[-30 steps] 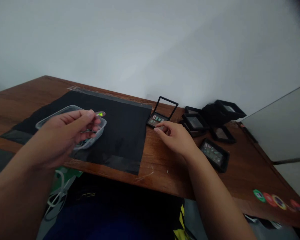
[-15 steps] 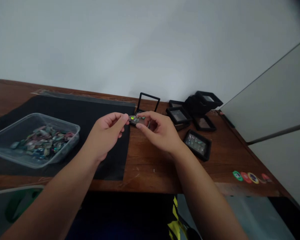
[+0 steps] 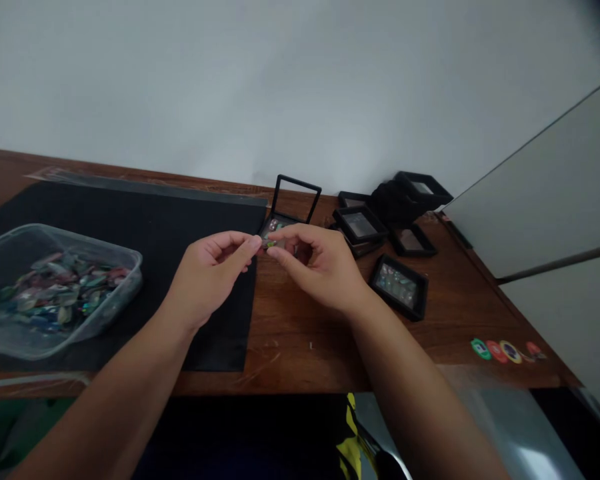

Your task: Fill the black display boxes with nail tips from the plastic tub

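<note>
My left hand [image 3: 213, 277] is closed in a pinch on a small shiny gemstone [image 3: 270, 245], greenish-yellow where it catches the light. My right hand [image 3: 323, 267] meets it from the other side, thumb and index fingertip around the same stone. Just behind the fingers stands an opened black-framed display case [image 3: 279, 193], its lid raised and several small stones in its base, which my right hand partly covers. To the left, a clear plastic tub [image 3: 130, 257] holds a heap of mixed colourful stones [image 3: 63, 287].
A closed display case [image 3: 400, 288] filled with stones lies right of my right hand. Several black cases [image 3: 360, 224] are piled near the wall. Under the tub spreads a black mat [image 3: 190, 213]. Round stickers [image 3: 510, 351] mark the wooden table's [image 3: 300, 363] right front.
My right fingertips have come in closer around the gemstone, and my left fingertips have shifted slightly right and down. The view has turned a little, so the tub appears further left.
</note>
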The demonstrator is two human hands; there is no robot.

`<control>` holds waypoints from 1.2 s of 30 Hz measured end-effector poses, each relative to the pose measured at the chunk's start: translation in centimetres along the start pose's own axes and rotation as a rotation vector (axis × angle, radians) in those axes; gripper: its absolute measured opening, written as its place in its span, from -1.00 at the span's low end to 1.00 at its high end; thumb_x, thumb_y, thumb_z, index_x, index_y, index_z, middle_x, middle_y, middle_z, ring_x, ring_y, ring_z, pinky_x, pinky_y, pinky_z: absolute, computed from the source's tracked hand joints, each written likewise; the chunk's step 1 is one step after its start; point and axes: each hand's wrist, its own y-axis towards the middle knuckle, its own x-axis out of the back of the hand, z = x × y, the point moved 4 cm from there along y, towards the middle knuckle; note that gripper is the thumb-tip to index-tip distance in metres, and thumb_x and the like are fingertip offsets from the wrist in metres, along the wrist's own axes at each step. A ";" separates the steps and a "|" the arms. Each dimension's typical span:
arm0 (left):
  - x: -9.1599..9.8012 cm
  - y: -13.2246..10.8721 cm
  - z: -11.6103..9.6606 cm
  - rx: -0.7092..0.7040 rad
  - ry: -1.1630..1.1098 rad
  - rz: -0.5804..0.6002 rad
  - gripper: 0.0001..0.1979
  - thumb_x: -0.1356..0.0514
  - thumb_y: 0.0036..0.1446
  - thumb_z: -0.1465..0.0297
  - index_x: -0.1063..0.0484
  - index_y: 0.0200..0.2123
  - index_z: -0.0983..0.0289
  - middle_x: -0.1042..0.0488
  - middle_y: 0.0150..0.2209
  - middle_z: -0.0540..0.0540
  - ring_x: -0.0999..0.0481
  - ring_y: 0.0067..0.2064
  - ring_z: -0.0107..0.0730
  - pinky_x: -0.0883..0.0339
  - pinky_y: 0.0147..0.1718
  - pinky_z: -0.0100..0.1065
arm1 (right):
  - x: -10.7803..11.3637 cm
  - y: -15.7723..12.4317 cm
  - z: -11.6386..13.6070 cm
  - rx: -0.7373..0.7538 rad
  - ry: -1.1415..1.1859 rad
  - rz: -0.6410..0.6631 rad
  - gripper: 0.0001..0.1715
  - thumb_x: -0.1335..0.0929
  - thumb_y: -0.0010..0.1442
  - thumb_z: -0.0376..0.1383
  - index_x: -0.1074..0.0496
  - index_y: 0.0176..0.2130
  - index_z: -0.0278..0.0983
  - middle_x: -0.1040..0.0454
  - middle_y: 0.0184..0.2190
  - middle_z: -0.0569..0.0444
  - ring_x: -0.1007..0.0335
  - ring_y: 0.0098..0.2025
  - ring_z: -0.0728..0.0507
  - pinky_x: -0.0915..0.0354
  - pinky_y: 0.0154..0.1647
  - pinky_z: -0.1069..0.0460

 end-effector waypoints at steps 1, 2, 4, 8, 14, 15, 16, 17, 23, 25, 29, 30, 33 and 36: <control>0.1 0.0 0.2 -0.002 0.003 -0.006 -0.79 -0.39 0.10 0.16 -0.68 -0.33 0.17 -0.61 -0.38 0.05 -0.49 -0.35 -0.38 -0.40 -0.34 -0.40 | -0.1 0.0 -0.1 -0.008 0.016 0.005 -0.79 -0.43 0.29 -0.20 -0.61 -0.13 -0.25 -0.47 -0.46 0.16 -0.30 -0.46 0.01 -0.24 -0.39 0.08; 0.2 0.0 0.3 -0.004 0.007 -0.013 -0.79 -0.40 0.09 0.16 -0.68 -0.33 0.17 -0.61 -0.39 0.04 -0.48 -0.36 -0.39 -0.39 -0.36 -0.40 | -0.2 0.0 -0.2 -0.022 0.035 0.010 -0.80 -0.43 0.29 -0.21 -0.62 -0.14 -0.25 -0.47 -0.47 0.17 -0.30 -0.47 0.01 -0.23 -0.40 0.08; 0.4 0.0 0.5 -0.021 0.019 -0.022 -0.77 -0.42 0.08 0.14 -0.69 -0.33 0.17 -0.61 -0.41 0.04 -0.47 -0.38 -0.41 -0.37 -0.38 -0.42 | -0.3 0.1 -0.5 -0.056 0.082 0.009 -0.80 -0.44 0.27 -0.20 -0.62 -0.16 -0.25 -0.45 -0.50 0.17 -0.25 -0.49 0.02 -0.19 -0.44 0.09; 0.7 0.0 0.5 -0.062 0.006 -0.029 -0.74 -0.42 0.10 0.13 -0.71 -0.28 0.18 -0.67 -0.33 0.06 -0.50 -0.34 -0.42 -0.40 -0.33 -0.42 | -0.3 0.2 -0.9 -0.108 0.173 -0.002 -0.79 -0.48 0.23 -0.18 -0.62 -0.21 -0.28 -0.43 -0.51 0.17 -0.15 -0.54 0.05 -0.09 -0.52 0.10; 1.0 -0.2 0.3 -0.077 -0.042 -0.063 -0.79 -0.43 0.11 0.18 -0.72 -0.26 0.17 -0.70 -0.28 0.05 -0.55 -0.30 -0.44 -0.46 -0.27 -0.43 | -0.5 0.4 -1.2 -0.158 0.307 0.009 -0.71 -0.53 0.16 -0.11 -0.59 -0.28 -0.30 -0.42 -0.51 0.16 -0.17 -0.50 0.03 -0.10 -0.49 0.09; 0.9 -0.2 0.3 -0.078 -0.067 -0.069 -0.80 -0.45 0.09 0.20 -0.72 -0.26 0.17 -0.70 -0.29 0.04 -0.56 -0.30 -0.45 -0.47 -0.25 -0.43 | -0.5 0.5 -1.3 -0.169 0.329 0.002 -0.70 -0.53 0.15 -0.10 -0.59 -0.29 -0.30 -0.43 -0.51 0.15 -0.18 -0.50 0.03 -0.11 -0.48 0.08; 0.9 -0.2 0.2 -0.078 -0.101 -0.075 -0.81 -0.47 0.06 0.22 -0.72 -0.27 0.17 -0.70 -0.30 0.02 -0.58 -0.30 -0.45 -0.48 -0.22 -0.43 | -0.5 0.5 -1.4 -0.179 0.352 -0.006 -0.70 -0.53 0.15 -0.10 -0.58 -0.29 -0.29 -0.43 -0.51 0.15 -0.19 -0.49 0.03 -0.11 -0.47 0.08; 0.9 -0.2 0.2 -0.078 -0.140 -0.079 -0.81 -0.50 0.02 0.26 -0.71 -0.28 0.17 -0.70 -0.31 0.01 -0.59 -0.29 -0.45 -0.49 -0.20 -0.43 | -0.4 0.6 -1.5 -0.188 0.375 -0.014 -0.71 -0.53 0.14 -0.11 -0.58 -0.29 -0.28 -0.44 -0.50 0.15 -0.20 -0.49 0.02 -0.11 -0.46 0.07; 0.9 -0.3 0.3 -0.108 -0.276 -0.117 -0.78 -0.55 -0.11 0.38 -0.69 -0.33 0.20 -0.68 -0.35 0.00 -0.63 -0.28 -0.43 -0.54 -0.17 -0.39 | 0.1 0.9 -1.9 -0.229 0.439 -0.067 -0.71 -0.55 0.12 -0.11 -0.55 -0.32 -0.27 -0.42 -0.53 0.19 -0.19 -0.49 0.03 -0.11 -0.44 0.07; 0.9 -0.3 0.3 -0.112 -0.278 -0.119 -0.79 -0.55 -0.09 0.38 -0.69 -0.33 0.20 -0.67 -0.36 -0.01 -0.63 -0.30 -0.45 -0.54 -0.19 -0.42 | 0.2 1.0 -2.1 -0.242 0.431 -0.080 -0.70 -0.55 0.10 -0.10 -0.55 -0.33 -0.27 -0.41 -0.54 0.20 -0.19 -0.49 0.04 -0.10 -0.44 0.07; 0.9 -0.5 0.2 -0.143 -0.287 -0.116 -0.81 -0.55 -0.09 0.41 -0.70 -0.34 0.16 -0.70 -0.30 -0.02 -0.65 -0.23 -0.47 -0.54 -0.13 -0.46 | 0.4 1.1 -2.7 -0.277 0.413 -0.099 -0.68 -0.55 0.10 -0.09 -0.54 -0.33 -0.28 -0.40 -0.54 0.21 -0.17 -0.50 0.05 -0.08 -0.45 0.08; 0.9 -0.6 0.1 -0.153 -0.294 -0.112 -0.81 -0.55 -0.10 0.43 -0.70 -0.35 0.15 -0.71 -0.28 -0.02 -0.65 -0.21 -0.46 -0.54 -0.11 -0.46 | 0.4 1.0 -2.9 -0.289 0.408 -0.101 -0.68 -0.55 0.09 -0.09 -0.54 -0.33 -0.28 -0.39 -0.54 0.21 -0.16 -0.50 0.05 -0.06 -0.46 0.08; 0.7 -0.7 -0.1 -0.158 -0.308 -0.092 -0.83 -0.55 -0.10 0.44 -0.71 -0.37 0.15 -0.71 -0.33 -0.02 -0.66 -0.25 -0.45 -0.56 -0.15 -0.46 | 0.5 1.0 -3.3 -0.332 0.399 -0.105 -0.65 -0.57 0.07 -0.07 -0.54 -0.33 -0.28 -0.39 -0.54 0.21 -0.13 -0.52 0.06 -0.01 -0.49 0.08; 0.6 -0.9 -0.2 -0.148 -0.327 -0.078 -0.82 -0.55 -0.11 0.44 -0.71 -0.38 0.15 -0.70 -0.38 -0.02 -0.66 -0.30 -0.46 -0.57 -0.20 -0.48 | 0.5 1.0 -3.6 -0.364 0.387 -0.105 -0.61 -0.57 0.05 -0.04 -0.54 -0.33 -0.28 -0.38 -0.54 0.20 -0.12 -0.52 0.05 0.01 -0.51 0.08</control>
